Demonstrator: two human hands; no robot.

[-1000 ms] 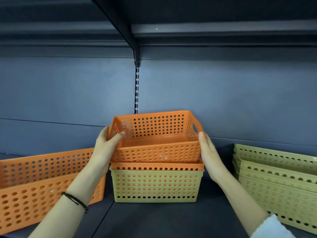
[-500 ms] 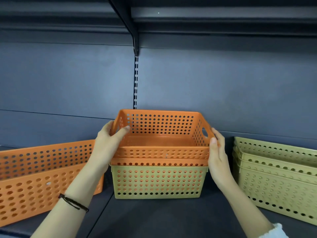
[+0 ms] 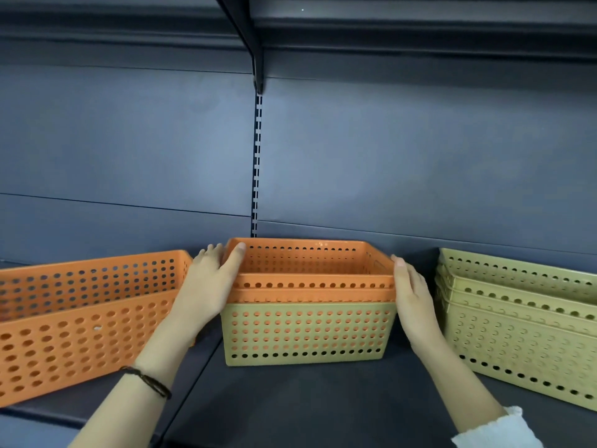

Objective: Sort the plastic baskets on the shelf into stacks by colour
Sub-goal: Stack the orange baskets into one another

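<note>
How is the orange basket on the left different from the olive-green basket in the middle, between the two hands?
The orange basket on the left is long and looks empty; the olive-green basket in the middle is shorter and has two orange baskets nested in it. The left one stands at an angle to the back wall, the middle one squarely. The left hand and right hand flank the middle stack; whether the left one is touched cannot be told. Both have perforated walls and stand on the shelf.

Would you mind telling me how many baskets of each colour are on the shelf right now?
Orange baskets: 3 (one long on the left, two nested in the centre)
Green baskets: 4 (one under the centre pair, three by visible rims in the right stack)
Total: 7
</note>
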